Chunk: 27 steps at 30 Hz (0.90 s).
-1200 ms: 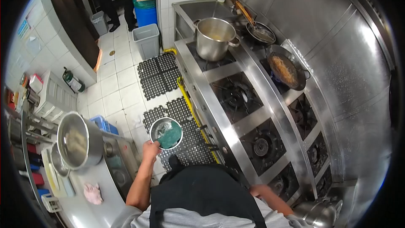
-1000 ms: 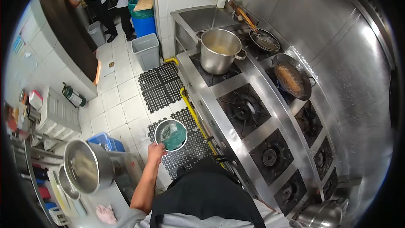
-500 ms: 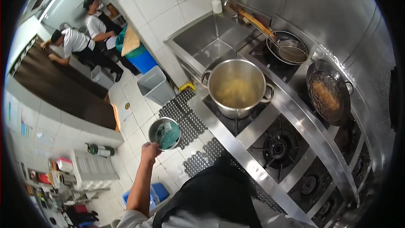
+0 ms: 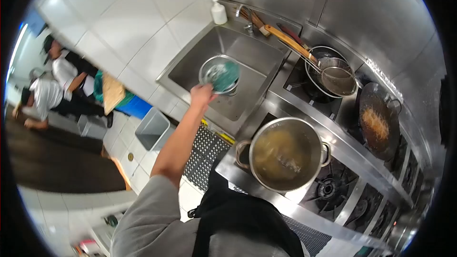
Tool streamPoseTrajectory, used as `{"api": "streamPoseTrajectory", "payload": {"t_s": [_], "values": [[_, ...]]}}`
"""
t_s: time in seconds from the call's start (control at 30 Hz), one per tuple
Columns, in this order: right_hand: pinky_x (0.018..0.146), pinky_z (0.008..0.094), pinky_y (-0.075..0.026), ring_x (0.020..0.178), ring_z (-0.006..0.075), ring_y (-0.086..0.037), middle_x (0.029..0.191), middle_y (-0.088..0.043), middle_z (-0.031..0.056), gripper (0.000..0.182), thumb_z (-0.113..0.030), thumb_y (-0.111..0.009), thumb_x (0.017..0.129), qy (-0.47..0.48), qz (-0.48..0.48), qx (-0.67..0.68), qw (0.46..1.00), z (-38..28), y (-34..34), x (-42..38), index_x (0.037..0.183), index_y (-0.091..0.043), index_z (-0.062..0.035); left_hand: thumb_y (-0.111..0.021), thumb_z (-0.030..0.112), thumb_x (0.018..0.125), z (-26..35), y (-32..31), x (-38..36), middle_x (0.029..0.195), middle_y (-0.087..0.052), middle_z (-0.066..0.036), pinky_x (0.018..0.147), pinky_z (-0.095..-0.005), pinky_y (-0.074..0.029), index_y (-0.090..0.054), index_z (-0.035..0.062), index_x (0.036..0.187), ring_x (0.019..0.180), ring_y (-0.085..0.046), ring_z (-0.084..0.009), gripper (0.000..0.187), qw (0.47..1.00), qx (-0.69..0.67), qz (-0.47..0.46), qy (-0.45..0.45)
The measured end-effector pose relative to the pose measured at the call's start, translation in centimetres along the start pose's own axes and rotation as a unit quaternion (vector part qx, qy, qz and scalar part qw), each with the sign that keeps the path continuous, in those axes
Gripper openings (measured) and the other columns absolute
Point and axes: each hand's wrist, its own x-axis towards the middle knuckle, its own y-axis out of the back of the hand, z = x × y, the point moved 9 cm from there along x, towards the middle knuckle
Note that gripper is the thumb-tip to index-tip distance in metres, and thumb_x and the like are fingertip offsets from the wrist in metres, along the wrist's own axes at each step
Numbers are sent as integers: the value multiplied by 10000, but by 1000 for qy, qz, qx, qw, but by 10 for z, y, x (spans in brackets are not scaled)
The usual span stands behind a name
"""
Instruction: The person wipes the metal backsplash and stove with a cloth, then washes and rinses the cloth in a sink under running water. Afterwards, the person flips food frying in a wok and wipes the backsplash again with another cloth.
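1. Setting: kitchen corner, white tiled wall on the left, steel wall panel on the far side and right. Steel sink at far centre; gas stove runs from beside it towards near right.
2. Left arm: extended far and slightly right from the grey sleeve; forearm bare, angled across the floor gap to the sink.
3. Left hand: back upward, fingers closed at the near-left edge of a round metal bowl. Whether it grips rim or handle cannot be told.
4. Bowl: within the outline of the sink; whether it touches the sink cannot be told. A green item lies inside, towards its right side; its exact nature is unclear.
5. Right hand: out of view; opening and contents cannot be told.
6. Beyond the bowl: white pump bottle at the sink's far-left corner, faucet to its right.
7. Stove, near left: large two-handled pot holding cloudy yellowish liquid with pieces in it.
8. Stove, far side: strainer resting over a pan. Right: dark wok with brown food.
9. Left background: two people beside a grey bin and a blue bin.
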Motion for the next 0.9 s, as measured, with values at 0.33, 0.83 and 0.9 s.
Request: {"api": "streamPoseTrajectory", "payload": {"t_s": [0.33,0.83,0.9], "values": [[866,478,-550,956,296,-703,1070,-747,135,458,-493,-772,757,-245,10,121,962,-54,-118,-121,1029,-803,-125,-654,73,886,-50,-284,224,808,-666,-149,494,-299,-527,-636,-62,911,625,-664,-206,138,982,71,-148,90],[875,467,-556,1016,317,-714,1123,-756,133,485,-511,-781,738,-347,-243,111,899,4,-466,-341,1042,-810,-134,-709,155,805,-81,-366,225,1002,-550,-35,756,-413,-498,-547,151,1177,890,-544,-180,406,944,6,-322,63],[876,466,-556,1024,320,-716,1130,-758,132,489,-514,-783,736,-311,-261,84,910,-6,-505,-370,1044,-810,-135,-700,152,815,-87,-371,223,1253,-537,-95,982,-528,-486,-471,167,1431,1163,-529,-260,658,914,67,-392,75]]}}
